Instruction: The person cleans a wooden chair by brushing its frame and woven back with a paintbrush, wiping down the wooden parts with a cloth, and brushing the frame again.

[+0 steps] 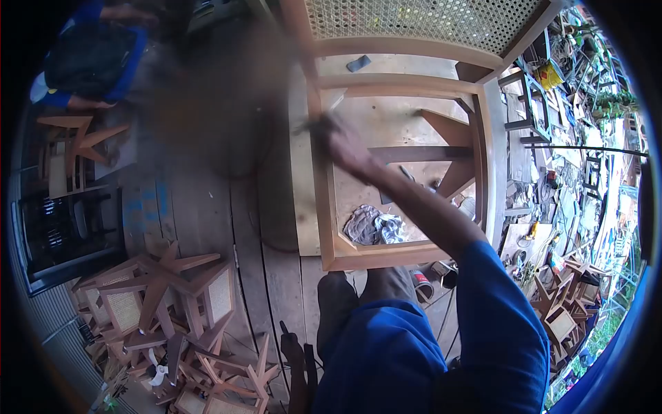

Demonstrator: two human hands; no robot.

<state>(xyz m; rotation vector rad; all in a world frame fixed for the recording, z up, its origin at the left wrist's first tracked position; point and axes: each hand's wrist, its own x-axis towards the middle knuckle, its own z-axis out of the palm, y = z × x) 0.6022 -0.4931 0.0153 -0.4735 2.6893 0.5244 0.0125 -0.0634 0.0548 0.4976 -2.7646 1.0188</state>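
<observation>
A wooden chair frame (400, 262) with a woven cane panel (414, 24) lies across a light board in front of me. My right hand (343, 146) is on its left rail, fingers blurred and partly hidden; something dark shows by the fingertips, too smeared to name. My left hand (294, 350) is low beside my leg, dark and in shadow, closed around a thin dark stick-like thing (283, 328). Inside the frame opening, a crumpled cloth (372, 225) lies on the board. A small dark grey pad (358, 63) rests farther up.
Wooden chair parts (165, 286) are piled at the lower left, and more frames (562, 317) at the right. A tin can (421, 284) stands near my knees. At the upper left is another person in blue (93, 58). A yellow container (548, 74) is at the upper right.
</observation>
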